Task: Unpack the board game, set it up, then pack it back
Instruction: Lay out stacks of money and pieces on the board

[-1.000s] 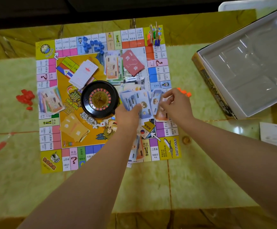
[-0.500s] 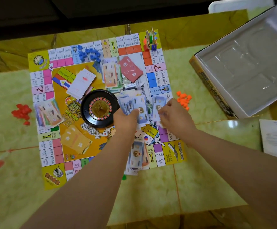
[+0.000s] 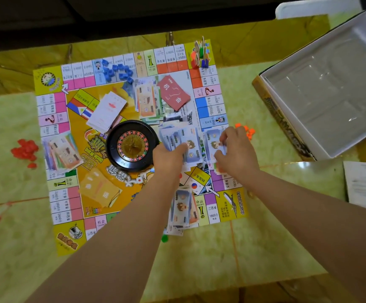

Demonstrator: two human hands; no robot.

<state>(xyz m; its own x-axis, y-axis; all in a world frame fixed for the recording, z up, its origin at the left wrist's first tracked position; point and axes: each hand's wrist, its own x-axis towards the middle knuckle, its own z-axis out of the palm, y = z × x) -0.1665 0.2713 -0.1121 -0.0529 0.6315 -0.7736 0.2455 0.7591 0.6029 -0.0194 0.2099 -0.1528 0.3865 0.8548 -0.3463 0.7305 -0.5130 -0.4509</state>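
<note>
The game board (image 3: pixel 64 211) lies flat on the green table. On its right half my left hand (image 3: pixel 166 158) grips a fanned stack of blue play-money notes (image 3: pixel 177 138). Just right of it, my right hand (image 3: pixel 236 154) pinches a single blue note (image 3: pixel 212 145). A black roulette wheel (image 3: pixel 131 146) sits left of my left hand. Another pile of blue notes (image 3: pixel 183 209) lies at the board's near edge between my forearms. The open game box (image 3: pixel 322 95) with its clear plastic tray stands at the right.
On the board lie a red card stack (image 3: pixel 173 94), white cards (image 3: pixel 107 110), orange cards (image 3: pixel 99 189), more note piles (image 3: pixel 62 152), blue houses (image 3: pixel 117 71) and upright pawns (image 3: pixel 200 53). Red pieces (image 3: pixel 25 149) lie left of it, orange pieces (image 3: pixel 248 131) right, a paper sheet (image 3: pixel 365 184) far right.
My right hand has drawn one blue note a little to the right, away from the fan in my left hand. The view has shifted slightly; the board objects stay put.
</note>
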